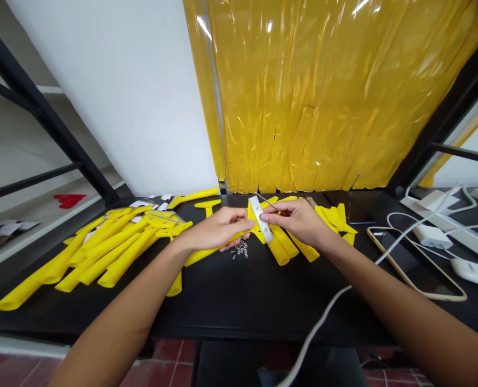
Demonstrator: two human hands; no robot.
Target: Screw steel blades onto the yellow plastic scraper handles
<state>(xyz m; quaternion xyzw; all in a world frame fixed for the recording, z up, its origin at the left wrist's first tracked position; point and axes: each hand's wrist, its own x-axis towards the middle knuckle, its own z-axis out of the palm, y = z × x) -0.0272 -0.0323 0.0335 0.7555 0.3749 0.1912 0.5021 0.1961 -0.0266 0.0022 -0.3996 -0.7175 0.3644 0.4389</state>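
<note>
My left hand (228, 226) is closed round a yellow plastic scraper (210, 253), its handle slanting down to the left. Across the scraper's wide head lies a pale metal plate (262, 219). Fingers of my right hand (293, 219) touch this plate's right side. The same hand is closed on a thin screwdriver (268, 200), whose shaft points up and left; its reddish handle is mostly hidden in the palm. Small screws and nuts (242, 248) lie loose on the black table below my left hand. Several yellow handles (281, 246) lie just beyond and below my right hand.
Many yellow scrapers (113, 242) are heaped at the left. More yellow pieces (337, 220) lie right of centre. A phone (416, 260), white chargers (432, 235) and a white cable (327, 317) occupy the right side. A yellow plastic curtain (323, 97) hangs behind the black table (263, 301).
</note>
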